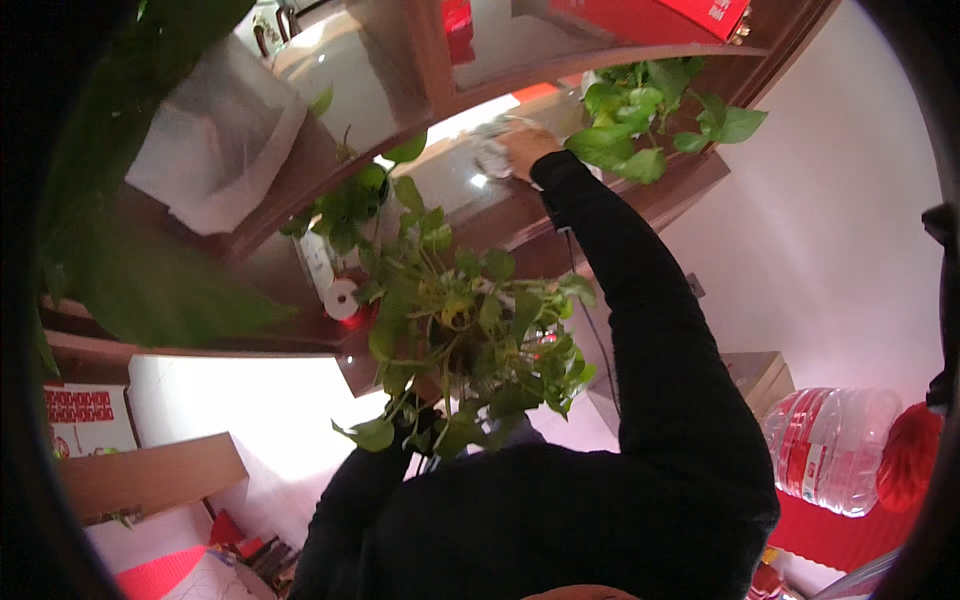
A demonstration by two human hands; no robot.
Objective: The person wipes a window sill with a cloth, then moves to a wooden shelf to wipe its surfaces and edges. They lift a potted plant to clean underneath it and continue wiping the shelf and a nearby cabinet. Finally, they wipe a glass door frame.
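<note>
My right hand [531, 148] reaches over a glossy shelf [450, 180] of a wooden cabinet, on a crumpled whitish cloth or tissue [491, 156]. Nearer to me, in front of my chest, is a leafy potted pothos [480, 322]. My left hand [427, 391] is mostly hidden beneath its leaves, at the pot's side; its grip does not show. Another green plant [630, 127] stands on the shelf just right of my right hand, and a third [352, 202] is to the left.
Large blurred leaves [165, 262] hang close at the left. A translucent white bag [217, 142] lies by the upper shelf. A white roll [341, 299] sits on the lower shelf. A cable [592, 322] hangs below my right arm. A large plastic water bottle [829, 450] stands at the right.
</note>
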